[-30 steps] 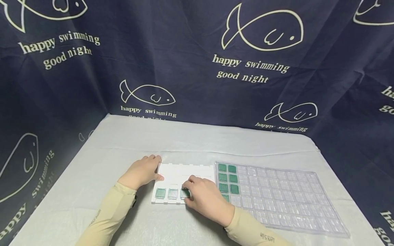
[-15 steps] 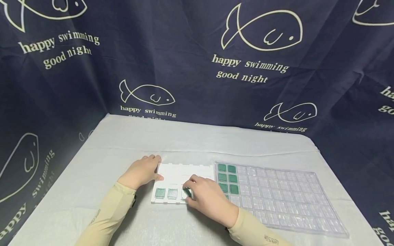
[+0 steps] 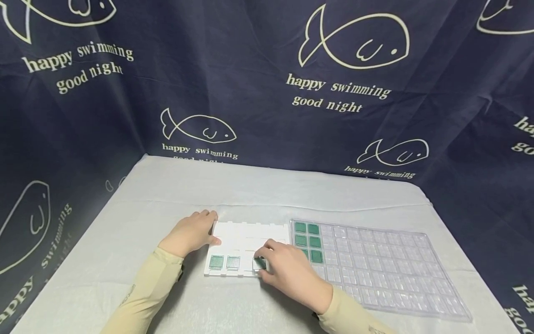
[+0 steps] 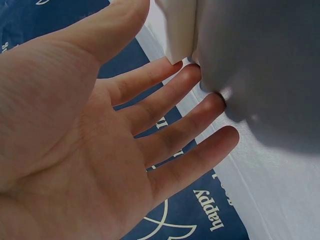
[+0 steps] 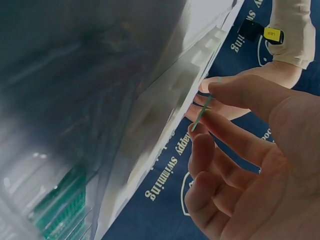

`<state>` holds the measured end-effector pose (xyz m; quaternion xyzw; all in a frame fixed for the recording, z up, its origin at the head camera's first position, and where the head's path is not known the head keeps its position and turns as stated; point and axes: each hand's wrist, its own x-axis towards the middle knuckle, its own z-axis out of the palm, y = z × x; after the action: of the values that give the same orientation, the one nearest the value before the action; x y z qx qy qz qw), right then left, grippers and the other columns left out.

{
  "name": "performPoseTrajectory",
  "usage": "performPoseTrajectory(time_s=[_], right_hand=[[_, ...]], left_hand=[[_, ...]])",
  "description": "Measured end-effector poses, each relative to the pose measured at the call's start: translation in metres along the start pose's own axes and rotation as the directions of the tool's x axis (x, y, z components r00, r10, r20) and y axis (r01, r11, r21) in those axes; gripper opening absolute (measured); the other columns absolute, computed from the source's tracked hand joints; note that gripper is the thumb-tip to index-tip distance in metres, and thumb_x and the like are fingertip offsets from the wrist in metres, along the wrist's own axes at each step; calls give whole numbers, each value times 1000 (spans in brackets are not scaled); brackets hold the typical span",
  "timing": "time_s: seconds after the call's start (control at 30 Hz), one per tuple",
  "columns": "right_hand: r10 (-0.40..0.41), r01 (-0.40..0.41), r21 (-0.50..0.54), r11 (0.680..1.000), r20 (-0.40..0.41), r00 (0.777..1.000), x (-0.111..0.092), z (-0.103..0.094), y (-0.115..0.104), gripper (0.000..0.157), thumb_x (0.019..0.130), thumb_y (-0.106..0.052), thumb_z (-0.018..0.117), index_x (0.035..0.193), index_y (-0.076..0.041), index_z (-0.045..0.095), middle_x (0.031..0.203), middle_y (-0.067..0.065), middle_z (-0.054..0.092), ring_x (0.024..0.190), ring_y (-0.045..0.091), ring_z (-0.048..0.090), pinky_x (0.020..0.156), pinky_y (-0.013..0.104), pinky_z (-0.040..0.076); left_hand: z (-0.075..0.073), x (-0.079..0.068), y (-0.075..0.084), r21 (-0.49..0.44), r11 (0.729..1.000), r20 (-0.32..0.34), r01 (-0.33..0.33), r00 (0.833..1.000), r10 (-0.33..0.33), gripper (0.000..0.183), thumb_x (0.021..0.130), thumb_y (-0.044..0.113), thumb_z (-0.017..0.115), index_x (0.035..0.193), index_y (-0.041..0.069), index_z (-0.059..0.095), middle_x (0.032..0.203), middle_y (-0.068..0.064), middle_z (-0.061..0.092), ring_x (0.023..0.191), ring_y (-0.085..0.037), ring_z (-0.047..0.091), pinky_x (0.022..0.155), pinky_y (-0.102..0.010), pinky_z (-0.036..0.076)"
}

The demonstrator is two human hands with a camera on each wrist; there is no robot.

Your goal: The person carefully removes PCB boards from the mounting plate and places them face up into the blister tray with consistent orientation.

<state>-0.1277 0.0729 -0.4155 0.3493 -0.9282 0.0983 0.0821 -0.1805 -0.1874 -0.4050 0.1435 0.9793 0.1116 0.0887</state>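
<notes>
A white board with shallow recesses lies flat on the table. Along its near side sit two small square green circuit boards, a darker one on the left and a paler one beside it. My left hand stays at the white board's left end, thumb on its top; the left wrist view has the fingers straight and spread beside the edge. With thumb and fingertips, my right hand pinches another green circuit board over the near right part, edge-on in the right wrist view.
Right of the white board stands a clear plastic tray with many compartments. Green circuit boards fill several compartments in its left columns, partly hidden behind my right hand. Dark blue printed cloth hangs behind the table.
My right hand has moved slightly right, taking the pinched circuit board from beside the paler one and tilting it on the way. White surface now shows there. My left hand stays in place.
</notes>
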Motion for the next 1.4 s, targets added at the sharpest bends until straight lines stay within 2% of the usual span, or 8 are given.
performPoseTrajectory(time_s=[0.2, 0.5, 0.93, 1.07, 1.23, 1.4], right_hand=[[19, -19, -14, 1000, -11, 1000, -8, -3, 2, 28, 80, -29, 84, 105, -20, 74, 96, -8, 68, 70, 6, 59, 60, 22, 49], [45, -46, -27, 999, -36, 998, -19, -7, 12, 29, 78, -28, 85, 103, -21, 74, 97, -9, 69, 73, 8, 65, 58, 21, 49], [114, -114, 11, 993, 7, 993, -35, -11, 29, 30, 79, -28, 85, 106, -19, 74, 98, -6, 69, 75, 8, 64, 60, 22, 50], [137, -137, 22, 990, -4, 991, -40, -11, 35, 30, 78, -25, 86, 105, -19, 74, 99, -6, 69, 77, 10, 66, 59, 22, 50], [171, -171, 25, 985, -10, 985, -47, -13, 44, 29, 78, -22, 86, 105, -18, 74, 102, -4, 69, 81, 12, 69, 65, 27, 56], [230, -230, 19, 973, -1, 973, -53, -15, 52, 31, 78, -22, 86, 107, -18, 75, 103, -5, 69, 80, 11, 69, 62, 24, 55]], left_hand=[[0, 0, 0, 6, 1000, 0, -1, 1000, 1, 64, 81, 36, 83, 128, 0, 58, 112, -14, 66, 98, -32, 62, 87, -52, 55], [0, 1, 0, -3, 1000, -3, -1, 1000, 1, 65, 81, 36, 83, 129, 0, 58, 113, -14, 66, 98, -32, 62, 87, -52, 55], [3, 0, -2, -22, 1000, 0, 2, 1000, -2, 64, 80, 36, 84, 127, 0, 58, 111, -14, 65, 96, -31, 62, 87, -52, 55], [4, -1, -1, -19, 1000, 2, 4, 1000, -4, 65, 80, 36, 83, 128, 0, 58, 112, -14, 66, 98, -32, 63, 88, -52, 55], [3, 1, -2, -14, 1000, -1, 3, 1000, -3, 64, 80, 35, 84, 127, 0, 58, 112, -14, 66, 98, -32, 63, 87, -52, 56], [3, 1, -1, -17, 1000, -1, 1, 1000, -1, 65, 80, 35, 83, 128, 0, 58, 114, -15, 66, 99, -32, 63, 89, -53, 55]])
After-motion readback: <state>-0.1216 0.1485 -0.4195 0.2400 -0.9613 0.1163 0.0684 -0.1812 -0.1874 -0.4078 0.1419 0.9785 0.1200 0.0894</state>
